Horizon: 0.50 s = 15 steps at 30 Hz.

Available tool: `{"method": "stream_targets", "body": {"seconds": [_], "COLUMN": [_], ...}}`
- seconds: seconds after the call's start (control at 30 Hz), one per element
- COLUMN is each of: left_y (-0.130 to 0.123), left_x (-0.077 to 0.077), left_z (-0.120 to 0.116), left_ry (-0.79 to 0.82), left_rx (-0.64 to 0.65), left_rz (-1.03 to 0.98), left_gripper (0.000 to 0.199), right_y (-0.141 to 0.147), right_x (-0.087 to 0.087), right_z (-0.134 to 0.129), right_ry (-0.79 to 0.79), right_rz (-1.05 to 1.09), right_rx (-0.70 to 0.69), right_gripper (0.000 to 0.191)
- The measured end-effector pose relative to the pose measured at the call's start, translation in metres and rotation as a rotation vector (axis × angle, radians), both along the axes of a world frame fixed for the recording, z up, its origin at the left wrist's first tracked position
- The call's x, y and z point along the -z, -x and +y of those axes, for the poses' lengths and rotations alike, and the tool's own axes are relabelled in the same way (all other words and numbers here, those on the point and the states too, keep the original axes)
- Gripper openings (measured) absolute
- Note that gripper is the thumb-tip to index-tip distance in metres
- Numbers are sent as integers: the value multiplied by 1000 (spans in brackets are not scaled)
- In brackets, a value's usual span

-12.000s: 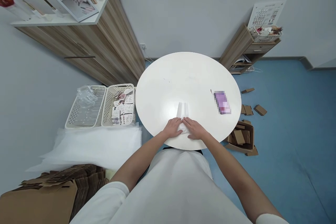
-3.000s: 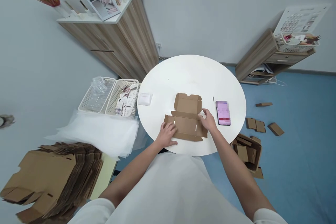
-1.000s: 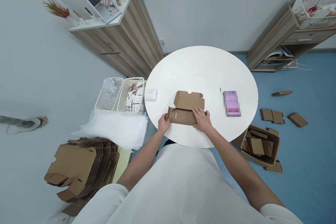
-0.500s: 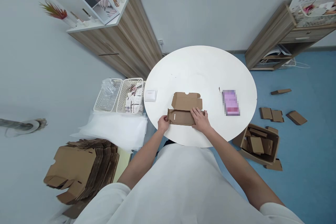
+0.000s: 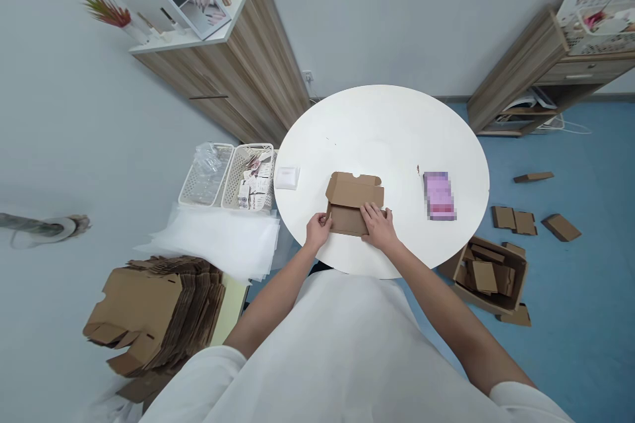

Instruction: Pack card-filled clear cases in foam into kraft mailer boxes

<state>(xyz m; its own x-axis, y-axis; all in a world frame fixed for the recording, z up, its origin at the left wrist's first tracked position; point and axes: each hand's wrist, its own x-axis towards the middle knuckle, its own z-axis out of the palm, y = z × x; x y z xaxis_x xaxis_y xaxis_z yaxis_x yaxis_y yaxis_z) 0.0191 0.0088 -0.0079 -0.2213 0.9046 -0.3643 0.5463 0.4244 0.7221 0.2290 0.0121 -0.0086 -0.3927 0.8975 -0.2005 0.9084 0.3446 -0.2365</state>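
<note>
A partly folded brown cardboard box point(image 5: 347, 219) lies on the white oval table point(image 5: 381, 125) in front of me, its lid flap point(image 5: 354, 190) spread out on the far side. My left hand point(image 5: 318, 230) is closed on the box's left side wall, the fingers pinching the cardboard at the edge. At the opposite end, my right hand point(image 5: 380, 226) grips the right side, its fingers reaching over the wall toward the lid. The palm hides that end of the box.
A blurred purple item point(image 5: 439, 196) lies on the table's right; a small white packet point(image 5: 286, 178) sits at its left edge. White baskets point(image 5: 225, 175), white sheets point(image 5: 218, 238) and stacked flat cartons point(image 5: 149, 317) are at left. A carton of boxes point(image 5: 516, 284) stands on the floor at right.
My left hand has moved inward to the right, and the left side flap that lay across the box floor is now folded up at the wall. My right hand stays in place.
</note>
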Motion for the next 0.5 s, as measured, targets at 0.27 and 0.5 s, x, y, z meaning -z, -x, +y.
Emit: {"method": "stream_targets", "body": {"seconds": [0.27, 0.5], "left_y": [-1, 2], "left_x": [-5, -1], "left_z": [-1, -2], "left_ry": [48, 91], "left_rx": [138, 172], "left_rz": [-41, 77], "left_gripper": [45, 29], "right_y": [2, 1], "right_x": [-1, -3], "right_z": [-6, -9], "right_ry": [7, 31], "right_rz": [-3, -12], "right_rx": [-18, -52], "right_gripper": [86, 97]}}
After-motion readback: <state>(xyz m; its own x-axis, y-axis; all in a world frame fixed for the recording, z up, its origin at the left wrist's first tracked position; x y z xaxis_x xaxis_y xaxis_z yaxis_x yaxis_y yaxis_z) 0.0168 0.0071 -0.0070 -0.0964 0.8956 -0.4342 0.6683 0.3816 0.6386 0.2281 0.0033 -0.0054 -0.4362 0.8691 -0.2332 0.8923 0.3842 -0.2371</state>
